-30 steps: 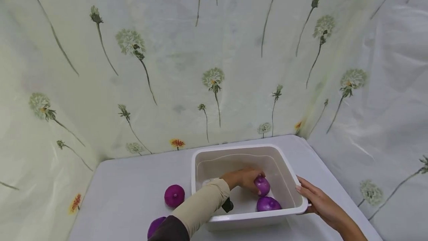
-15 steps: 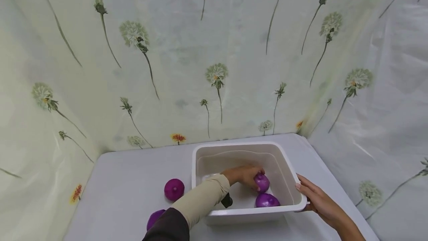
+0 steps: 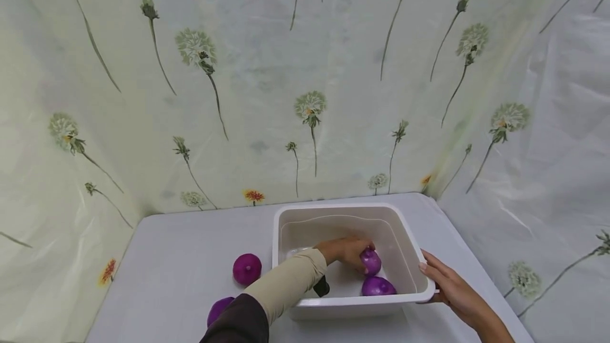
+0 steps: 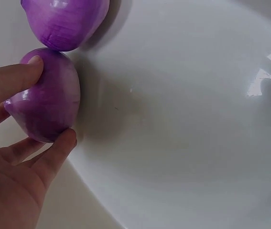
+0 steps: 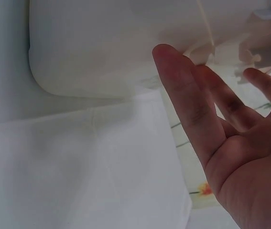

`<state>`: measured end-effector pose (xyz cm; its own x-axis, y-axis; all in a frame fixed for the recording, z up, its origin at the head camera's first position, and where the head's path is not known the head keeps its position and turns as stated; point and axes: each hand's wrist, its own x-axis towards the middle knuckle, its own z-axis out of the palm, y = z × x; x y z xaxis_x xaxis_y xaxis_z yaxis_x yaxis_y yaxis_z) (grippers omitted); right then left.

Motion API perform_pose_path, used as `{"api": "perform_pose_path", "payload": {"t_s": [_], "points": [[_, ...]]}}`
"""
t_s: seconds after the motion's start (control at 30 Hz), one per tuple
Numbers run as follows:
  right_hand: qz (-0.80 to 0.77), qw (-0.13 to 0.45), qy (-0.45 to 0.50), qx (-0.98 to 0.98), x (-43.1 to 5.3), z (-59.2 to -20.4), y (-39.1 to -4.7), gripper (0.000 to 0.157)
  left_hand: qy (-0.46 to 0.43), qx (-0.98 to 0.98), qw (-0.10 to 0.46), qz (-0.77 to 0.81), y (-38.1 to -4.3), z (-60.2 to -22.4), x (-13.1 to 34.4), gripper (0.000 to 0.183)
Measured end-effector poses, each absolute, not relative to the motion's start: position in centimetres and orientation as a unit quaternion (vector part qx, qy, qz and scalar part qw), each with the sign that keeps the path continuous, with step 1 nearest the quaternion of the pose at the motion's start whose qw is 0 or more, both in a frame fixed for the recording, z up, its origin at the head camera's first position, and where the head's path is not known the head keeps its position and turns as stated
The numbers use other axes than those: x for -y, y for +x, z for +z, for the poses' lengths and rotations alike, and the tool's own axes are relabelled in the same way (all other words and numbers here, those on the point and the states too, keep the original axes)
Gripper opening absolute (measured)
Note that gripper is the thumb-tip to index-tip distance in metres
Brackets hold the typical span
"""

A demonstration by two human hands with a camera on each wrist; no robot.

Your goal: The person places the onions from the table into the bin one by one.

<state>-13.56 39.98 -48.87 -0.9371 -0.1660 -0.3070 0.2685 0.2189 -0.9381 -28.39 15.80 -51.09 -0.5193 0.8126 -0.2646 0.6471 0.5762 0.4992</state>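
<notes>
My left hand [image 3: 350, 252] reaches into a white plastic bin [image 3: 355, 300] and grips a purple onion [image 3: 370, 262], thumb on one side and fingers round the other. Right beside it on the bin's floor lies a second purple onion [image 3: 378, 286]; in the left wrist view the held onion [image 4: 54, 95] meets the other onion [image 4: 66, 21]. My right hand [image 3: 452, 285] holds the bin's right rim, the thumb over the edge and the fingers outside and under it. In the right wrist view its fingers [image 5: 188, 95] reach along the bin's outer wall [image 5: 92, 57].
Left of the bin, a magenta onion-like ball [image 3: 247, 269] sits on the white-covered table [image 3: 190, 247]. Nearer, a purple ball [image 3: 219, 308] is partly hidden by my left sleeve [image 3: 286, 285]. Flower-printed sheets [image 3: 257, 120] hang behind the table and at both sides.
The head view has shifted slightly. Both hands keep their places, the left on the onion and the right on the bin's rim.
</notes>
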Motion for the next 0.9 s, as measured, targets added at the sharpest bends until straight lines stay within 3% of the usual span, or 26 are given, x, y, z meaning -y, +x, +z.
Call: {"api": "perform_pose_path", "payload": {"t_s": [0.67, 0.9], "points": [[-0.627, 0.182, 0.031, -0.757, -39.3, -49.1, -13.8, 0.067, 0.422, -0.855, 0.243, 0.176, -28.3, -50.9, -15.0, 0.068], [-0.623, 0.184, 0.035, -0.76, -40.0, -48.8, -13.6, 0.066, 0.466, -0.85, 0.19, 0.156, -28.2, -48.6, -15.7, 0.063]]}}
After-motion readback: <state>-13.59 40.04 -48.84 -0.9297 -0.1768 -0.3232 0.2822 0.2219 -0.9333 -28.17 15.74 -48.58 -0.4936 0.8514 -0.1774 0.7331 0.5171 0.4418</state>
